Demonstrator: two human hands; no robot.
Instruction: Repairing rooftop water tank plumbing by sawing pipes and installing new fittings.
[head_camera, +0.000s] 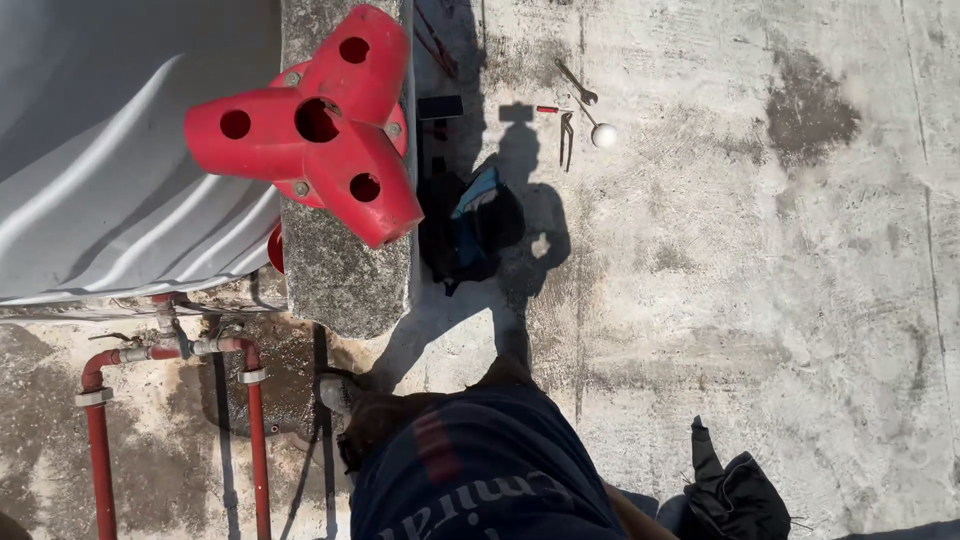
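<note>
Three red lobes with round holes form a plastic fitting (318, 125) resting on a concrete block (340, 270) at ten o'clock, beside a grey tank (100, 150). Neither of the hands is in view, so their grip cannot be told. Wrenches (577, 85) and pliers (566, 135) lie at twelve o'clock; red pipes (98, 440) run at eight o'clock.

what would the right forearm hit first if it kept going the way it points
Probably the black cloth; the right forearm angles toward it, though the hand itself is out of view and depth is unclear.
</note>
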